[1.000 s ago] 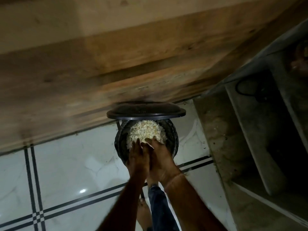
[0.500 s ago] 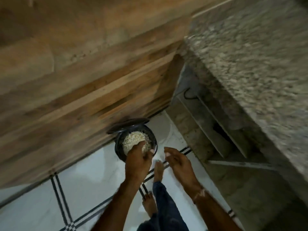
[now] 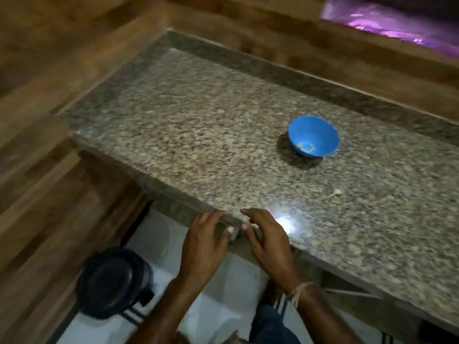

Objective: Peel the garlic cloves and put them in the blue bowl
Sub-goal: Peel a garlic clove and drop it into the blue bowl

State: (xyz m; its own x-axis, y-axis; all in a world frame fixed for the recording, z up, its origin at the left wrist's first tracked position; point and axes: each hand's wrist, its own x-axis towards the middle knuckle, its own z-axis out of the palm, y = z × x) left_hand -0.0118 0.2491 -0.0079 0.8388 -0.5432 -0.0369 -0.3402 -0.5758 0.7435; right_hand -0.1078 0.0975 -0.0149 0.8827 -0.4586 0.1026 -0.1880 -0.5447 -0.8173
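A blue bowl [image 3: 313, 135] stands on the speckled granite counter [image 3: 211, 135], toward the right, with a few pale peeled bits at its bottom. A small whitish garlic piece [image 3: 337, 192] lies on the counter in front of the bowl. My left hand [image 3: 205, 240] and my right hand [image 3: 267, 238] hover side by side at the counter's near edge. Their fingers are loosely spread and hold nothing. Both hands are well short of the bowl.
A black bin [image 3: 113, 278] with its lid down sits on the white tiled floor at lower left. Wood-panelled walls [image 3: 49, 70] enclose the counter on the left and behind. A purple plastic sheet [image 3: 387, 23] lies at the top right. My leg [image 3: 270, 324] shows below.
My hands rose from the open bin, where they dropped garlic peels, up to the counter edge. The bin lid now sits down, and the view swung up onto the counter.
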